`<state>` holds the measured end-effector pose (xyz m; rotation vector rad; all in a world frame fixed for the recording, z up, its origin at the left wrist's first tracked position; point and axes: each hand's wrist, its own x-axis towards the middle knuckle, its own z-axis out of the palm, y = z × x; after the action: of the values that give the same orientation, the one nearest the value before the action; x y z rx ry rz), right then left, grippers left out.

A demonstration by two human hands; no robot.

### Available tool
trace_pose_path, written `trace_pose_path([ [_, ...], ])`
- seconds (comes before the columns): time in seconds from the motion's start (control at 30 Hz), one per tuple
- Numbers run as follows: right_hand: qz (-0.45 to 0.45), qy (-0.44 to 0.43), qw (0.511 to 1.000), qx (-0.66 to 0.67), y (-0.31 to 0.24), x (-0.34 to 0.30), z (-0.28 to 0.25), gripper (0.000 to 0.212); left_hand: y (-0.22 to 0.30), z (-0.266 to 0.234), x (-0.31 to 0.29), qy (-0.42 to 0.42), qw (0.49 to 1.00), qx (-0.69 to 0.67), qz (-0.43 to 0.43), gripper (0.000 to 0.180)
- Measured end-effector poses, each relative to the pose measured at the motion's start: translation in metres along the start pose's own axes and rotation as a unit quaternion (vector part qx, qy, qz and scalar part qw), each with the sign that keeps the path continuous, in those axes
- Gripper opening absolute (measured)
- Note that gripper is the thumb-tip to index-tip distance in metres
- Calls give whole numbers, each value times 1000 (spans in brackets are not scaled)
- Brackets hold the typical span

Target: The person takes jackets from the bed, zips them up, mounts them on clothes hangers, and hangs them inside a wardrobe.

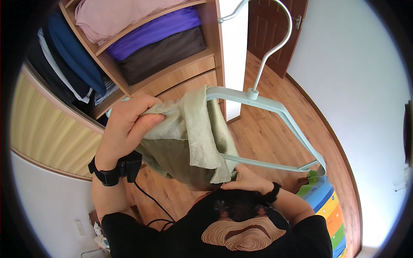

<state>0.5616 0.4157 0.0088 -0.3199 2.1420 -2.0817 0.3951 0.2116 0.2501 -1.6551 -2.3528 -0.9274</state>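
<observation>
A pale green collared shirt (170,148) hangs bunched over one side of a mint-green clothes hanger (275,103) with a silver hook. My left hand (129,122) is closed round the shirt's shoulder, thumb pressed on the cloth, and the hanger's left tip peeks out beside it. Lower down, my right hand (247,178) pinches the shirt's front edge near the collar, its fingertips partly hidden by cloth. The hanger's right shoulder and most of its lower bar are bare, while the left part lies inside the shirt.
Ahead stands an open wardrobe (172,81) with folded bedding on shelves and dark clothes (69,56) hanging at the left. A colourful drawer unit (329,210) is at the lower right. A black cable (150,195) runs from my left wrist strap. A brown door (275,30) is farther back.
</observation>
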Motion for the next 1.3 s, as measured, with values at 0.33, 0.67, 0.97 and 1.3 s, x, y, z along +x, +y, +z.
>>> trace_pose_path([
  [0.33,-1,189,981,45,-31,-3,-85,29,-12,-13,-44,2,994,-20,-107,15],
  [0.67,-12,244,967,66,-112,-9,-133,34,-25,5,-51,-22,991,70,-112,16],
  [0.97,-175,129,952,-214,-125,-24,-40,15,-26,27,-45,41,976,122,-175,16],
  [1.3,-267,382,695,-547,-200,-9,-99,34,-12,16,-48,177,971,-11,-162,12],
])
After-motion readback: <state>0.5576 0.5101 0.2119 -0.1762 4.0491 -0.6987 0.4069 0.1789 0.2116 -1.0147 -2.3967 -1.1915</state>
